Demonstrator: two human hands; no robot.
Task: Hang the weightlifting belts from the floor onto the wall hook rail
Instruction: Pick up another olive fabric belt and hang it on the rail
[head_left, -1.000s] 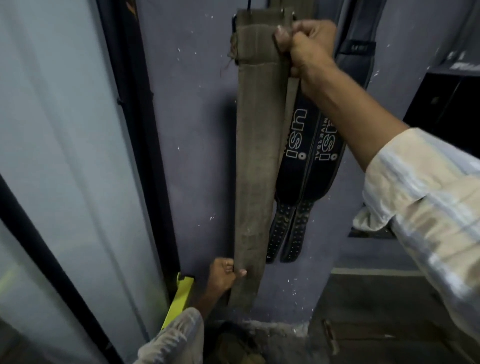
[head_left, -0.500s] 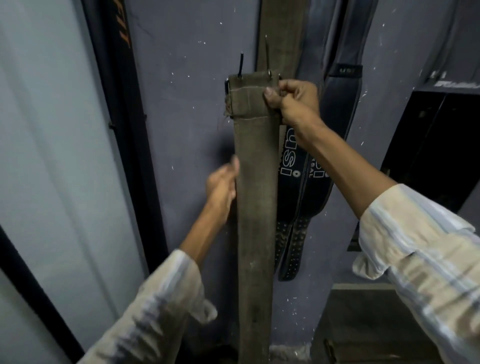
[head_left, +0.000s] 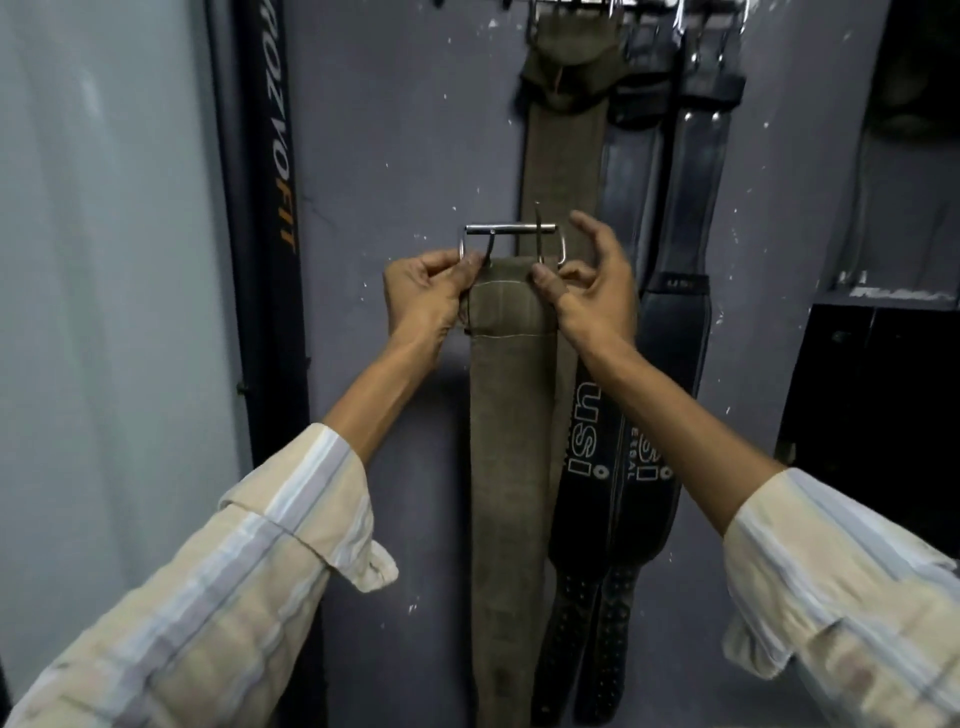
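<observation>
A grey-blue painted wall (head_left: 395, 156) is faced. The top end of an olive canvas belt (head_left: 511, 415) is pinched at its left corner by the curled fingers of the left hand (head_left: 423, 299). Its right corner is pinched between thumb and forefinger of the right hand (head_left: 597, 291), the other fingers spread loose. The metal buckle (head_left: 511, 244) stands just above the fingertips, at twelve o'clock. The belt's long axis runs vertically, buckle up, tail toward six o'clock. At twelve to one o'clock, the hook rail (head_left: 639, 5) carries another olive belt (head_left: 566, 130) and two black belts (head_left: 675, 338).
</observation>
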